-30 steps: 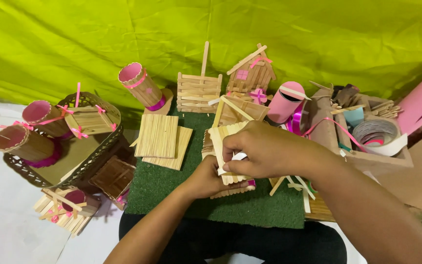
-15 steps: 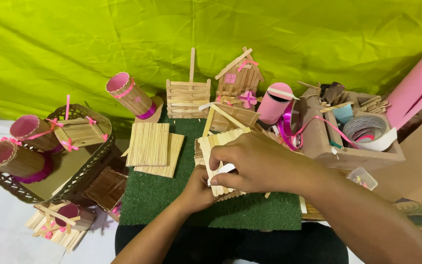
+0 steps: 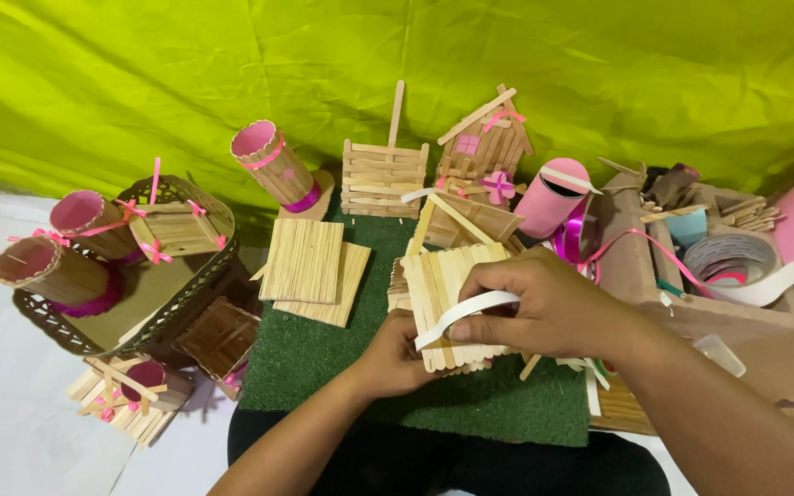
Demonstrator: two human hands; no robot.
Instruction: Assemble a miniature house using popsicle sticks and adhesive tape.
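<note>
Stick panel (image 3: 452, 298): flat sheet of pale craft sticks joined edge to edge, held over the middle of the green turf mat (image 3: 323, 367). Judged light and stiff along the sticks but weak across the joints, likely to crack apart if bent; best taken by its edges or supported from beneath.

White strip (image 3: 461, 312): thin curved band lying across the panel face, judged soft and springy.

Left hand (image 3: 392, 354): closed on the panel's lower left edge from below.

Right hand (image 3: 544, 308): fingers curled over the panel's right side, thumb and forefinger pinching the strip's end.

Surroundings: two stacked stick sheets (image 3: 310, 266) at the mat's left edge; a stick fence piece (image 3: 383, 174) and small stick house (image 3: 482, 147) at its far edge; a pink cup (image 3: 553, 197) and cardboard box of tape rolls (image 3: 719, 276) to the right; a lattice basket (image 3: 153, 276) with stick cups to the left.
</note>
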